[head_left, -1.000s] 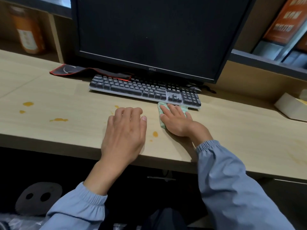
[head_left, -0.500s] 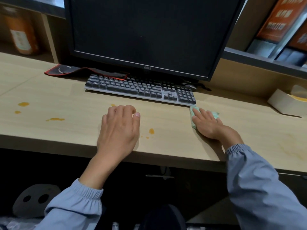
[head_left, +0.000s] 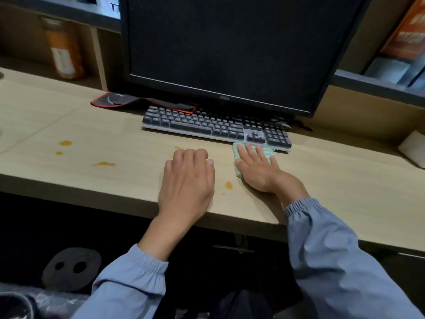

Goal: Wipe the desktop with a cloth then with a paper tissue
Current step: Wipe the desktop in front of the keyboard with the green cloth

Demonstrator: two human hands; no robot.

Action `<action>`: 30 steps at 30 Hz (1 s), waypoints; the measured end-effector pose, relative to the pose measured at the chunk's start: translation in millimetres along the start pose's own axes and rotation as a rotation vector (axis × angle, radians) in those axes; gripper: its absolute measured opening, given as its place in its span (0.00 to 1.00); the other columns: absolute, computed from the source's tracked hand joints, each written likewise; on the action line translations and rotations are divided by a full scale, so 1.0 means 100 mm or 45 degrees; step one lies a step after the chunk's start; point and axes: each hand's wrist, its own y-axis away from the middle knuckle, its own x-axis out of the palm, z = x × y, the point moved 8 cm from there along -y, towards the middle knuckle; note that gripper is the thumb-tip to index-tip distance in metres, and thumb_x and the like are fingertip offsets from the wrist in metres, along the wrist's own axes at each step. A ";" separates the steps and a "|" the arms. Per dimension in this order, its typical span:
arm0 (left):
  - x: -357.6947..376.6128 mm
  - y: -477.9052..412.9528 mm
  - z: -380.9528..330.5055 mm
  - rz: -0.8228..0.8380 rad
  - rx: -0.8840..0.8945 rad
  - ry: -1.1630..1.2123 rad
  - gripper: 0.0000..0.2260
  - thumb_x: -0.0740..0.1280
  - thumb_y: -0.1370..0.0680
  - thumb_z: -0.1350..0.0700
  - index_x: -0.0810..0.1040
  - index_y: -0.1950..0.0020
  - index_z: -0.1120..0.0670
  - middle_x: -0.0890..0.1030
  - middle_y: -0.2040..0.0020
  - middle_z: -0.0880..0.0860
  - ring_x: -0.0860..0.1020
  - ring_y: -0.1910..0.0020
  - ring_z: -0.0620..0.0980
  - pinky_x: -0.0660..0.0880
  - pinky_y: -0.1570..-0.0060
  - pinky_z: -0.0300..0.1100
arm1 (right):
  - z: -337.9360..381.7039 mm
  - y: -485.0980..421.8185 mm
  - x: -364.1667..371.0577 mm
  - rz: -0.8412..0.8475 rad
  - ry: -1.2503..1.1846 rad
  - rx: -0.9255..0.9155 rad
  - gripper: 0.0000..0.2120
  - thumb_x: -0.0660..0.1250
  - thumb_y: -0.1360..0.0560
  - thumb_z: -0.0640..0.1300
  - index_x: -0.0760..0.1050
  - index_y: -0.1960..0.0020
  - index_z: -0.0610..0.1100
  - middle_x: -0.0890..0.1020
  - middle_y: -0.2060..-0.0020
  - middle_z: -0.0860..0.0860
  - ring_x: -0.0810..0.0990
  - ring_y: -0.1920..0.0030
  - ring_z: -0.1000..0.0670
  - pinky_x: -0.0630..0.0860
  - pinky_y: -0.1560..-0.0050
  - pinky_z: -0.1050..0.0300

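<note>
My right hand [head_left: 257, 169] lies flat on a pale green cloth [head_left: 268, 151], pressing it onto the light wooden desktop [head_left: 115, 180] just in front of the keyboard's right end. Most of the cloth is hidden under the palm. My left hand [head_left: 187, 180] rests palm down on the desk beside it, fingers loosely curled, holding nothing. Orange stains dot the desk: one drop [head_left: 228, 185] between my hands, several further left [head_left: 104, 164]. A pale box [head_left: 412, 148] at the far right edge may hold tissues; I cannot tell.
A black keyboard [head_left: 216, 127] sits under a dark monitor [head_left: 230, 49]. A black and red mouse pad [head_left: 128, 101] lies folded behind the keyboard's left end. Shelves at the back hold an orange bottle [head_left: 63, 51] and books [head_left: 404, 35].
My right hand slid the cloth right along the keyboard's front, then back left to its right end. The left hand stayed in place.
</note>
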 end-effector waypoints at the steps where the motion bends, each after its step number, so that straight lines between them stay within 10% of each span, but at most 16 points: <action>1: 0.00 0.00 0.00 -0.001 0.000 -0.009 0.14 0.50 0.14 0.48 0.71 0.44 0.52 0.75 0.49 0.51 0.69 0.49 0.53 0.70 0.51 0.53 | 0.00 0.00 0.01 -0.010 0.005 -0.007 0.28 0.39 0.16 0.57 0.36 0.19 0.54 0.37 0.20 0.54 0.33 0.21 0.49 0.36 0.23 0.40; 18: -0.02 0.02 -0.02 -0.010 -0.005 0.005 0.11 0.52 0.14 0.49 0.71 0.44 0.52 0.74 0.50 0.50 0.69 0.51 0.53 0.69 0.52 0.52 | -0.80 0.41 -0.13 0.005 0.072 0.185 0.27 0.40 0.15 0.56 0.37 0.18 0.51 0.39 0.19 0.51 0.36 0.20 0.46 0.41 0.22 0.39; 30: 0.04 0.00 -0.01 0.064 0.002 0.031 0.13 0.53 0.14 0.48 0.73 0.39 0.54 0.76 0.45 0.52 0.70 0.45 0.54 0.68 0.47 0.52 | 0.07 1.32 0.21 0.051 0.027 -0.183 0.27 0.36 0.17 0.61 0.33 0.21 0.59 0.32 0.23 0.61 0.26 0.25 0.56 0.32 0.24 0.48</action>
